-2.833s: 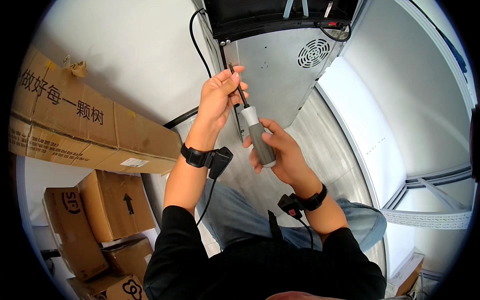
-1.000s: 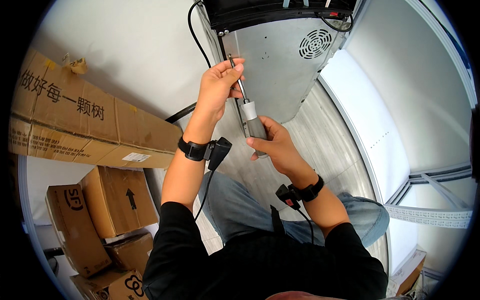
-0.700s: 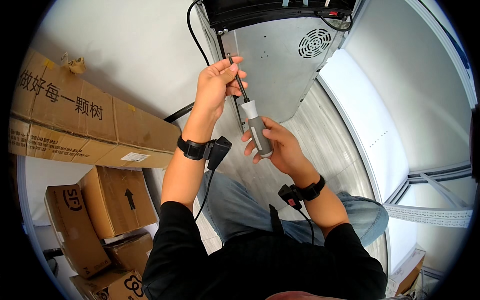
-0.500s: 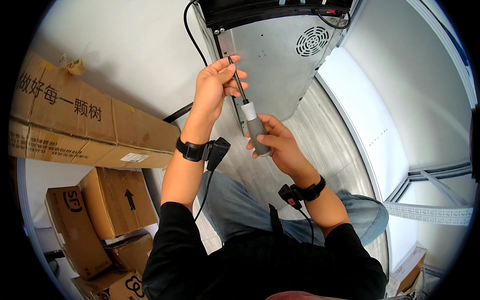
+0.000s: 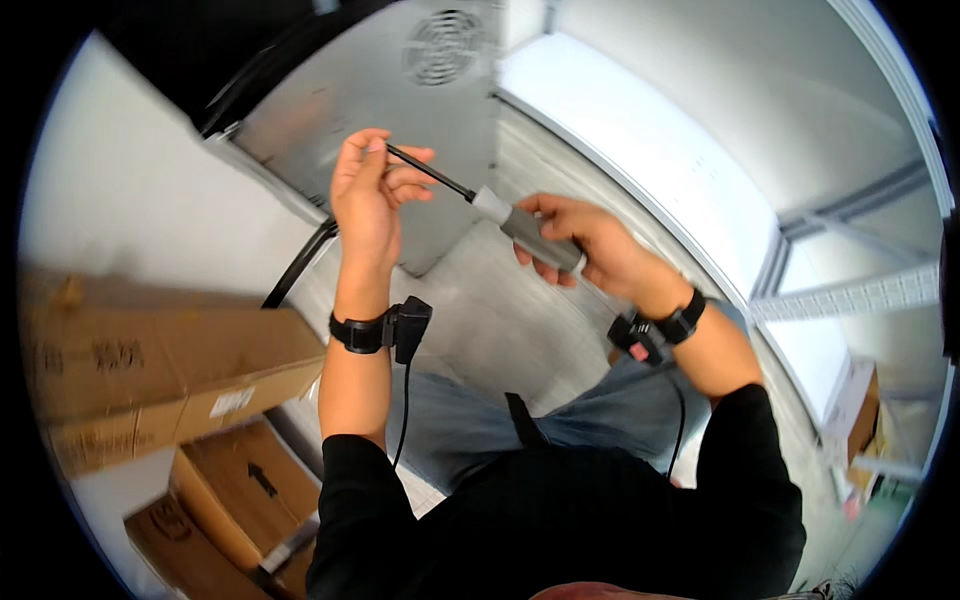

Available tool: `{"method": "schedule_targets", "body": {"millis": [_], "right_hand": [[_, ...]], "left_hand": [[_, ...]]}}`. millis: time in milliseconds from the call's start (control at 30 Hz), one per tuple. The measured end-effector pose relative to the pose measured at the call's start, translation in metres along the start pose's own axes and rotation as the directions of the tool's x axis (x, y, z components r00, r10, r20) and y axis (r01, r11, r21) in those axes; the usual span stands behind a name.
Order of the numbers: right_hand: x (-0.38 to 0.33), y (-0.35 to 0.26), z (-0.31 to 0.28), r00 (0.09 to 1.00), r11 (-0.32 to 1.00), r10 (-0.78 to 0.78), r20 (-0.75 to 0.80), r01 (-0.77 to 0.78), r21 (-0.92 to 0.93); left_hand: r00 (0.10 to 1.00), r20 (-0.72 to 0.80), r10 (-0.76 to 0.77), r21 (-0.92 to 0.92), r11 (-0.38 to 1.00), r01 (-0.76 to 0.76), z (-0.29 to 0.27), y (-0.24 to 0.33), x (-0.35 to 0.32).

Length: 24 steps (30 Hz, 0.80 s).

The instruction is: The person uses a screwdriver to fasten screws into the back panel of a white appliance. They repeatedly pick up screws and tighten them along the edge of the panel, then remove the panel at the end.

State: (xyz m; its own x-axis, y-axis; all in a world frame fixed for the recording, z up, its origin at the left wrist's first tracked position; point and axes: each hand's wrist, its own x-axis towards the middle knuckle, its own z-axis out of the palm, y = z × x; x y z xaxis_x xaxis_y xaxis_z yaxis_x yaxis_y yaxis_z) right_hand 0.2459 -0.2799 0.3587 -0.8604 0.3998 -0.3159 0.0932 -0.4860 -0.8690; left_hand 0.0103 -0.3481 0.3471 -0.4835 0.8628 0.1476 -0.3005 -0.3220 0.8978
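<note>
A screwdriver (image 5: 491, 206) with a grey handle, a pale collar and a dark shaft slants between my two hands. My right hand (image 5: 597, 243) is wrapped round its handle. At the other end, thumb and fingers of my left hand (image 5: 368, 192) pinch the shaft near its tip, which the fingers hide; the remaining fingers are loosely curled. Beyond the hands stands an appliance with a grey metal panel (image 5: 335, 95) and a round slotted vent (image 5: 441, 48). The screwdriver is held up over the floor, apparently apart from the panel.
Cardboard boxes (image 5: 240, 480) are stacked at the lower left, below a long carton (image 5: 150, 375). A white board (image 5: 640, 130) and a metal frame (image 5: 850, 300) line the right side. Cables hang from the dark bands on both wrists. Pale wood-look floor (image 5: 480, 310) lies beneath my hands.
My view has turned, so the appliance now appears further left. The screwdriver has tilted from steep to flatter, its handle toward the right. Both hands still hold it.
</note>
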Motion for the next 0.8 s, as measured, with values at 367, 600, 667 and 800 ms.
{"method": "schedule_targets", "body": {"millis": [367, 600, 667, 800], "right_hand": [[-0.072, -0.015, -0.260, 0.966, 0.999, -0.007, -0.257, 0.021, 0.049], [-0.055, 0.070, -0.408, 0.942, 0.943, 0.097, -0.321, 0.016, 0.331], [-0.055, 0.084, -0.455, 0.939, 0.927, 0.108, -0.326, 0.023, 0.375], [-0.061, 0.113, -0.514, 0.929, 0.888, 0.122, -0.350, 0.056, 0.457]], "left_hand": [[0.905, 0.229, -0.357, -0.019, 0.928, 0.371, 0.161, -0.184, 0.078], [0.782, 0.189, -0.594, 0.232, 0.801, 0.552, 0.209, -0.336, 0.139], [0.759, 0.181, -0.626, 0.274, 0.773, 0.572, 0.238, -0.376, 0.160], [0.686, 0.149, -0.712, 0.272, 0.697, 0.664, 0.276, -0.439, 0.191]]}}
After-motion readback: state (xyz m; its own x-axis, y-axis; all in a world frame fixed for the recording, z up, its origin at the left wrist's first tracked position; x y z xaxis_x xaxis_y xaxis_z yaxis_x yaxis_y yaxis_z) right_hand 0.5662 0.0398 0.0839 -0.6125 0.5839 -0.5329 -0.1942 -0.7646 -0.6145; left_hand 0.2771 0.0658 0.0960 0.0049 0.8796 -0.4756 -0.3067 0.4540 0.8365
